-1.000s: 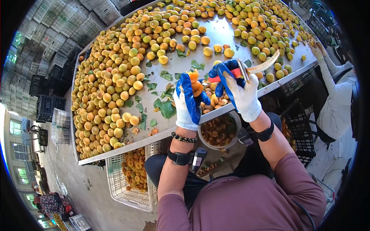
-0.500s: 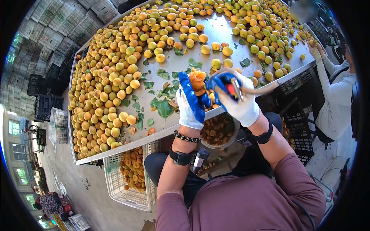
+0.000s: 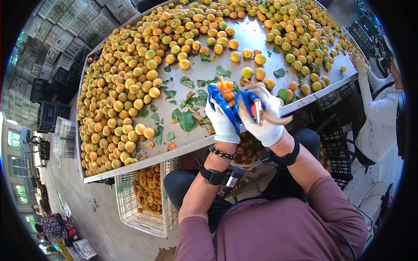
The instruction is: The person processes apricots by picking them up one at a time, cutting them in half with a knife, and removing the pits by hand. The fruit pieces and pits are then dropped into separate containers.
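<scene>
Both my hands wear white gloves with blue palms and meet above the table's front edge. My left hand [image 3: 223, 114] is closed round an orange, torn-open fruit [image 3: 225, 89], whose flesh sticks up past the fingers. Right beside it, my right hand [image 3: 261, 114] grips a tool with a red part and a curved, pale handle [image 3: 274, 119]; motion blurs it, and its working end is hidden. Green leaves [image 3: 188, 121] lie on the metal table [image 3: 174, 142] to the left of my hands.
Yellow-orange fruits [image 3: 126, 93] are heaped across the table. Below its edge are a white crate [image 3: 165, 224] with opened fruit, a bucket [image 3: 248, 165] between my knees and a black crate [image 3: 342, 167]. Another person [image 3: 376, 108] reaches onto the table at right.
My left hand has shifted slightly right, closer to my right hand. The right hand has moved a little left and down, and the tool's handle now points lower.
</scene>
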The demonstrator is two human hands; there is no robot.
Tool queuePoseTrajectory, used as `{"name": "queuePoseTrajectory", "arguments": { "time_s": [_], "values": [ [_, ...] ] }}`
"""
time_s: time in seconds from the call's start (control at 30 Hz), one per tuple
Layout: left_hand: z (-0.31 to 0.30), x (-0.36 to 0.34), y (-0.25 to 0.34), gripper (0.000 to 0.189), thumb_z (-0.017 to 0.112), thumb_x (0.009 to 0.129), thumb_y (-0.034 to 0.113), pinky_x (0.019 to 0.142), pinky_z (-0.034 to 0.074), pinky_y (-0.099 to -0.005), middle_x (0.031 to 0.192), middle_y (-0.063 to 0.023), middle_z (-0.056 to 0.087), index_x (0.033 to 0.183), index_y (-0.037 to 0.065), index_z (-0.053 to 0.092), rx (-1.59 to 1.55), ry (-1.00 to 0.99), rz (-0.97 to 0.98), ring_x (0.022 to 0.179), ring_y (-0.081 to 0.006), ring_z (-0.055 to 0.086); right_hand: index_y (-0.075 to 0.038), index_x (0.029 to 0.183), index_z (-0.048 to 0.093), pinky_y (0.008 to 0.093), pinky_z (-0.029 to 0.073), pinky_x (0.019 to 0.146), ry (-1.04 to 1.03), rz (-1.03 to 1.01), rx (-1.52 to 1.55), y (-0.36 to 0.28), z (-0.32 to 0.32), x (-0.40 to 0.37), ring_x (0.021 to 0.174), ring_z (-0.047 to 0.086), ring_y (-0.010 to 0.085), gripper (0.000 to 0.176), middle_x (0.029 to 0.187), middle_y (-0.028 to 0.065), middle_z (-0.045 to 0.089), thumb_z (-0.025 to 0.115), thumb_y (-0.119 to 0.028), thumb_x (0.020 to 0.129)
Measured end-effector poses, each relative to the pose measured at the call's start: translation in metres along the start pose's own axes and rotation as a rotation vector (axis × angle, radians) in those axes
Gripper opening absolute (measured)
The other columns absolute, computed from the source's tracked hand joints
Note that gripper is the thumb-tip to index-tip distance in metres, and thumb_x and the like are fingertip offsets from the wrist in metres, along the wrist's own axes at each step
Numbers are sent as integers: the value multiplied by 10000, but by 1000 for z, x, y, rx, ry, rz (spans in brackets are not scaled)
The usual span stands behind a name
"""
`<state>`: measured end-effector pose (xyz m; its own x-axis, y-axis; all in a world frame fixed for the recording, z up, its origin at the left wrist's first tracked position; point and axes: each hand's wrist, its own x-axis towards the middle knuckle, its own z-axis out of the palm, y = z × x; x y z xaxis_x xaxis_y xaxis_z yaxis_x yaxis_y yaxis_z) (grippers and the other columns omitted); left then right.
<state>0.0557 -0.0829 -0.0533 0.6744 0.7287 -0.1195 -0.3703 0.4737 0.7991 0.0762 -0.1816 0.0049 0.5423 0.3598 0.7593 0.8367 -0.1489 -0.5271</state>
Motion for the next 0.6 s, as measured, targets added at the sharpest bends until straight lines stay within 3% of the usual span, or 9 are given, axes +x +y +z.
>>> {"name": "queuePoseTrajectory", "arguments": {
  "time_s": [0.03,0.07,0.13,0.3,0.33,0.4,0.43,0.6],
  "values": [
    [-3,0,-2,443,501,1020,434,712,490,-249,969,-44,653,1105,15,617,-21,-45,40,796,-93,580,-34,871,623,331,498,563,-7,-17,9,3,5,-2,662,666,259,122,802,113,642,719,-16,797],
    [-5,2,-5,443,501,1020,434,712,490,-249,969,-44,653,1105,15,617,-20,-46,41,796,-93,580,-34,871,623,331,498,563,-6,-17,10,4,9,-2,662,666,259,122,802,113,642,719,-16,797],
    [-3,5,-5,436,515,1015,426,708,501,-249,985,-49,656,1122,15,611,18,-90,105,809,-103,594,-31,866,609,327,492,555,63,308,147,9,14,-3,640,661,258,117,739,103,635,715,-40,820],
    [5,-4,-5,455,511,1013,438,723,525,-251,1048,-60,637,1161,13,572,-88,-12,118,857,-114,608,-5,861,620,288,464,536,246,176,180,26,31,-4,562,627,182,92,669,73,633,697,-54,868],
    [2,0,-1,455,511,1013,438,723,525,-251,1048,-60,637,1161,13,572,-84,-15,119,857,-114,608,0,869,638,279,462,531,294,326,208,24,32,-4,567,626,150,91,667,59,646,694,-69,884],
    [0,9,11,485,478,1005,494,584,539,-261,879,-74,653,1127,33,564,-105,-35,-28,666,-165,642,13,871,675,248,457,518,394,517,405,23,31,2,589,633,89,143,682,22,680,683,-119,926],
    [10,5,18,520,450,990,560,418,438,-218,754,-48,621,1052,59,575,-119,36,-43,498,-132,561,17,872,674,239,462,516,427,568,475,25,31,2,595,633,88,163,687,23,680,676,-133,935],
    [4,7,28,522,453,974,595,390,378,-186,697,-5,601,983,91,590,-154,31,-187,457,-80,491,17,876,675,222,497,528,458,746,636,4,22,14,612,650,104,195,731,53,690,662,-163,948]
  ]
}}
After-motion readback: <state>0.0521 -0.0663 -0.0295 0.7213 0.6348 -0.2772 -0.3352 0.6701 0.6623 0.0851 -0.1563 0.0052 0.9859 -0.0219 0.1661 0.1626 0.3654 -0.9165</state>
